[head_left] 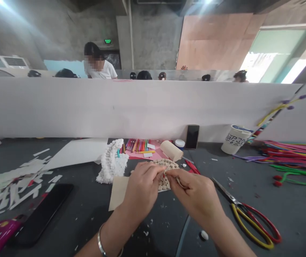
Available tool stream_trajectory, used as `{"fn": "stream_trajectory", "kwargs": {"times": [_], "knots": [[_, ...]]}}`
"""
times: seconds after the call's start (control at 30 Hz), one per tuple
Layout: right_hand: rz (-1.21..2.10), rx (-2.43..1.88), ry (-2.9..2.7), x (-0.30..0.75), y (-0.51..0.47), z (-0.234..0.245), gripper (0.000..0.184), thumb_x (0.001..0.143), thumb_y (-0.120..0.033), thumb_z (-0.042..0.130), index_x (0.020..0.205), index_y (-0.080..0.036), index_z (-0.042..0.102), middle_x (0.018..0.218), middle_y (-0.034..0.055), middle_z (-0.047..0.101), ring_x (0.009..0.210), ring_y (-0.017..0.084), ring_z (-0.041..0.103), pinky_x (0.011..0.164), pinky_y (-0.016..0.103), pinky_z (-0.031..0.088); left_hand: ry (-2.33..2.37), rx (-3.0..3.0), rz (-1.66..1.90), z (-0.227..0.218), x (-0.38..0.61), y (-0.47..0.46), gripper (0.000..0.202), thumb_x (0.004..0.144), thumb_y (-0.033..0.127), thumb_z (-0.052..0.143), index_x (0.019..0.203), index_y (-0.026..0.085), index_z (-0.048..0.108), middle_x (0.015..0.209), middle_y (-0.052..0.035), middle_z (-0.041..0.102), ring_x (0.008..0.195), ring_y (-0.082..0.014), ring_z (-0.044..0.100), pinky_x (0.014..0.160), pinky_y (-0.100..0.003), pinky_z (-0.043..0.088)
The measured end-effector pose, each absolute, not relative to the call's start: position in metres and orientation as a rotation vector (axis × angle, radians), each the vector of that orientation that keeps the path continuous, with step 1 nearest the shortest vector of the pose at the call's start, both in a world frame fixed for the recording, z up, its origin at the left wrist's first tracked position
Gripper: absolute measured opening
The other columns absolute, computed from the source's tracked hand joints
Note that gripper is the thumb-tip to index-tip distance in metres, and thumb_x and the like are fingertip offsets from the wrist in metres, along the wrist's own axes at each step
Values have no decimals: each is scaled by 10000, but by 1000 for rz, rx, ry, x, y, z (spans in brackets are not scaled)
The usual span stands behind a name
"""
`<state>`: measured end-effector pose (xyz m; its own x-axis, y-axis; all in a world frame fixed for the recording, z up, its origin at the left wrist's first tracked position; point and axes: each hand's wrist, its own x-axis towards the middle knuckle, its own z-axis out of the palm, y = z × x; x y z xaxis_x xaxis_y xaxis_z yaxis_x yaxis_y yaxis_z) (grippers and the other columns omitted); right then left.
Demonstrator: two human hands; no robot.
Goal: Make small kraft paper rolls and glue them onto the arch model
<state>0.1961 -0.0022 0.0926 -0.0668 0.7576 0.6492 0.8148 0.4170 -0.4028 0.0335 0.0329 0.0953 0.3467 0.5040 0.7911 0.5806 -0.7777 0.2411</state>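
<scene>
My left hand (144, 184) is closed, its thumb and fingertips drawn together over a flat piece covered with small round beige pellets (164, 185). My right hand (197, 189) pinches from the other side, its fingertips almost meeting those of the left. A speck of red shows between them, but whatever they hold is too small to make out. Just left of my hands, a beige card (117, 194) lies on the dark table. Behind it stands a bumpy white textured piece (112, 162).
Scissors (236, 203) with red and yellow handles lie at right, near a white cup (235, 141) and colourful pipe cleaners (295, 153). Cardboard tube (171, 150), markers (139, 145) and an upright phone (192, 136) are behind. Paper strips (16, 182), another phone (45, 214) and a magenta tool (1, 233) lie left.
</scene>
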Motion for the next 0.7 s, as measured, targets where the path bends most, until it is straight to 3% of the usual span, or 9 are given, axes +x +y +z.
{"fn": "stream_trajectory", "kwargs": {"times": [0.23, 0.5, 0.7], "knots": [[-130, -1364, -1810, 200, -3, 99, 255, 896, -277, 513, 903, -237, 765, 549, -26, 677, 466, 130, 618, 459, 214, 405, -1096, -2646, -1563, 92, 38, 32, 209, 930, 151, 519, 1035, 194, 695, 965, -67, 758, 896, -199, 702, 769, -330, 578], [-14, -1280, -1958, 218, -10, 117, 229, 915, -280, 541, 924, -261, 769, 602, -42, 709, 509, 113, 643, 488, 210, 417, -1350, -2914, -1775, 107, 33, 29, 160, 921, 264, 554, 847, 219, 689, 735, -12, 698, 658, -133, 635, 590, -257, 516], [-136, -1293, -1952, 206, -3, 105, 254, 923, -260, 526, 905, -239, 778, 678, 7, 750, 533, 144, 670, 521, 244, 442, -1240, -2593, -1570, 96, 39, 37, 108, 900, 178, 561, 844, 217, 645, 791, -25, 712, 772, -179, 653, 764, -354, 521]]}}
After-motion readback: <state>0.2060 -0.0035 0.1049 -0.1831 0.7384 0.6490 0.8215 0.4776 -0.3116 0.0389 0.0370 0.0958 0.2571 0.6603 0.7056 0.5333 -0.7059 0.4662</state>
